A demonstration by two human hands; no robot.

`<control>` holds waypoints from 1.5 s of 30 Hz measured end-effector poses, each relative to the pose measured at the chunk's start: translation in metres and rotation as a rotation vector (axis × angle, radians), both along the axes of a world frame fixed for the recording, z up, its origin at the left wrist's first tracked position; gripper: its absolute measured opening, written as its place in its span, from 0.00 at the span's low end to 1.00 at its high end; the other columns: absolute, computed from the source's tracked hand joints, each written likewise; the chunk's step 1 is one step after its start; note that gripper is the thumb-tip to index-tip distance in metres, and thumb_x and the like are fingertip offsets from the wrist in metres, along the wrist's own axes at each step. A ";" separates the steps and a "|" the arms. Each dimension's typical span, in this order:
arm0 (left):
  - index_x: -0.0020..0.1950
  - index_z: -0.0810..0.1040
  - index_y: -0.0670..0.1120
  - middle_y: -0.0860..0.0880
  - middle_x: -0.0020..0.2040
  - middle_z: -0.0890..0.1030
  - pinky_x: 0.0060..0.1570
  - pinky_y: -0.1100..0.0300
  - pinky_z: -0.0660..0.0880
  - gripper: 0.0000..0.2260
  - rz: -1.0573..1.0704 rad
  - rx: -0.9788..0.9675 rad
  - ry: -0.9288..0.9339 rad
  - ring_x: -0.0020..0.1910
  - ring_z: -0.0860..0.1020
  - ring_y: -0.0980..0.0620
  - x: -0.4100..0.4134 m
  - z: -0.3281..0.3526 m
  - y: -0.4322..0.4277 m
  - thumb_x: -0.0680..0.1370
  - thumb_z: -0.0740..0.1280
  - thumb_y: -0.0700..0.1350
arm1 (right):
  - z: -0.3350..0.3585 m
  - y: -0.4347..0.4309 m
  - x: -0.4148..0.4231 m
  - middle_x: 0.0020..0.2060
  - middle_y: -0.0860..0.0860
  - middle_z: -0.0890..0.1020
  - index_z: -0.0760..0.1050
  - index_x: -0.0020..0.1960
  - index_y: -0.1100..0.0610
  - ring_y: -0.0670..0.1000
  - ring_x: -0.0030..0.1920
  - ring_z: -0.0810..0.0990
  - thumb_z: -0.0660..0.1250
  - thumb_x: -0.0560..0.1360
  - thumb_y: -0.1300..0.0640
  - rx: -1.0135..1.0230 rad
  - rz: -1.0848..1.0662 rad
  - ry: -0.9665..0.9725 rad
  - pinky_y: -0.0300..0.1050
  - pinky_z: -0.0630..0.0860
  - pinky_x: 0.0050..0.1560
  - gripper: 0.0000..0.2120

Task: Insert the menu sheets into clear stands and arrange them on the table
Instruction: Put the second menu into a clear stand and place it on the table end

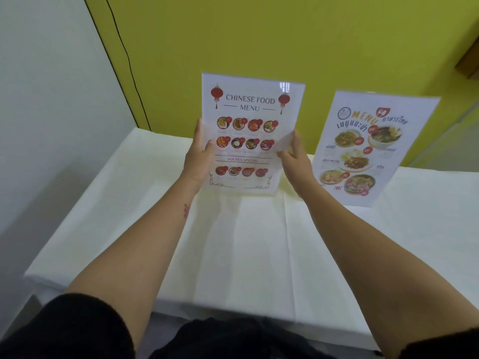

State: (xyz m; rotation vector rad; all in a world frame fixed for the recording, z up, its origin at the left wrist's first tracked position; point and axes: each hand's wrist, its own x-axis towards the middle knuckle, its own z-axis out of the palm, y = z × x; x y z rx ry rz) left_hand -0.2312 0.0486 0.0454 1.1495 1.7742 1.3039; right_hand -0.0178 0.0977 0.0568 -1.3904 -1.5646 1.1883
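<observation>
A clear stand holding the Chinese food menu sheet (250, 104) stands upright near the middle of the white table (233, 255), its base touching or just above the cloth. My left hand (198, 156) grips its left edge, thumb on the front. My right hand (295, 161) holds its right edge, fingers pinching the lower right part of the sheet. A second clear stand with a Thai food menu (368, 151) stands on the table to the right, leaning slightly, untouched.
The table is covered with a creased white cloth and pushed against a yellow-green wall (259, 35). A white wall (46, 99) is on the left. A black cable (124, 47) runs down the wall behind the table's left corner.
</observation>
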 end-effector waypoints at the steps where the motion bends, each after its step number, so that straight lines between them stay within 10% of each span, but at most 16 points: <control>1: 0.81 0.46 0.61 0.58 0.80 0.57 0.75 0.46 0.62 0.29 -0.012 -0.004 -0.022 0.77 0.62 0.52 -0.003 -0.003 0.000 0.82 0.55 0.49 | -0.004 0.001 -0.001 0.76 0.46 0.66 0.49 0.80 0.44 0.53 0.73 0.69 0.60 0.75 0.53 -0.006 0.015 -0.010 0.53 0.69 0.71 0.36; 15: 0.78 0.52 0.63 0.57 0.70 0.73 0.65 0.44 0.74 0.28 -0.113 -0.047 -0.128 0.65 0.76 0.53 -0.006 -0.036 -0.018 0.81 0.58 0.50 | -0.026 -0.008 -0.006 0.68 0.51 0.76 0.54 0.79 0.49 0.56 0.64 0.77 0.63 0.76 0.51 -0.083 0.003 -0.140 0.57 0.75 0.63 0.35; 21: 0.80 0.52 0.59 0.65 0.61 0.74 0.50 0.69 0.74 0.26 -0.232 -0.010 -0.186 0.52 0.75 0.76 0.005 -0.025 -0.005 0.84 0.55 0.43 | -0.020 -0.006 0.006 0.69 0.46 0.73 0.48 0.81 0.47 0.52 0.63 0.74 0.62 0.76 0.54 -0.038 -0.039 -0.156 0.48 0.72 0.59 0.37; 27: 0.81 0.45 0.57 0.55 0.73 0.69 0.69 0.50 0.70 0.30 -0.276 -0.044 -0.159 0.68 0.72 0.55 0.009 -0.031 0.002 0.84 0.56 0.42 | -0.026 -0.009 0.013 0.71 0.48 0.71 0.46 0.80 0.50 0.48 0.63 0.71 0.69 0.75 0.55 -0.052 0.012 -0.134 0.44 0.66 0.58 0.43; 45: 0.80 0.46 0.56 0.52 0.74 0.69 0.65 0.51 0.71 0.30 -0.158 -0.217 -0.122 0.70 0.70 0.48 0.015 -0.033 -0.005 0.83 0.57 0.44 | -0.039 -0.010 0.023 0.73 0.50 0.72 0.51 0.79 0.45 0.55 0.72 0.71 0.64 0.74 0.57 -0.201 0.051 -0.165 0.57 0.70 0.68 0.38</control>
